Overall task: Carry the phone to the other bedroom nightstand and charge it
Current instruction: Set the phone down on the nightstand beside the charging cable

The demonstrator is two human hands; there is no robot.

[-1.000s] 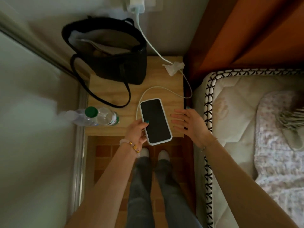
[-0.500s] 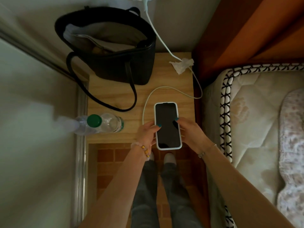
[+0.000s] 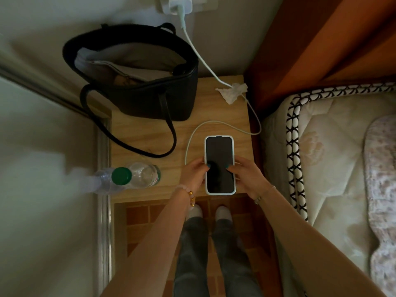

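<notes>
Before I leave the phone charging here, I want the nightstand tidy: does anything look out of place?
A crumpled tissue lies on the charging cable at the nightstand's back corner. The water bottle overhangs the left edge. The black tote bag gapes open with a strap trailing.

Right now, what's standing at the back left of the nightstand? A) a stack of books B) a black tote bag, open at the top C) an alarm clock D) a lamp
B: a black tote bag stands open at the back left of the nightstand, one strap trailing forward over the wood, with the phone held nearer the front.
</notes>
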